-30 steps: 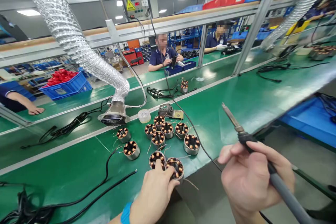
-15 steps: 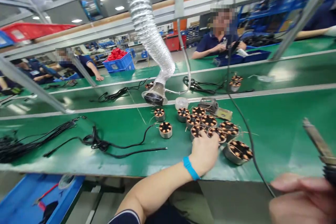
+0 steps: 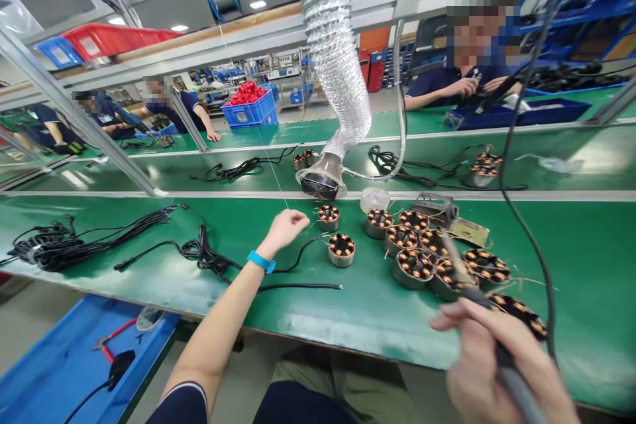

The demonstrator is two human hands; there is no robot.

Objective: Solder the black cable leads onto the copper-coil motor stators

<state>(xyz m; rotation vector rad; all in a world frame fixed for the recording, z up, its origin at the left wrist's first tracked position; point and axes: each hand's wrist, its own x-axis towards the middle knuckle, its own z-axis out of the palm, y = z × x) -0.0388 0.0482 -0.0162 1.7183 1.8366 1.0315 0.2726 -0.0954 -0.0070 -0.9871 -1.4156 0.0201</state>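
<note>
**Wire handling judged in hand**

The left hand (image 3: 285, 230) is at a thin wire (image 3: 272, 167) beside a coil (image 3: 328, 222) on the table (image 3: 377, 311); whether its fingers grip cannot be told. The right hand (image 3: 501, 361) clenches a soldering iron (image 3: 476, 293). The next move appears to need a sure pinch.

The right hand (image 3: 477, 361) is blurred, and its soldering iron (image 3: 473, 290) runs off the bottom edge.

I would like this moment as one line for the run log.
left hand: near copper-wound ring, grip unclear | right hand: holds soldering iron | bench: more copper-wound rings, black cables
</note>
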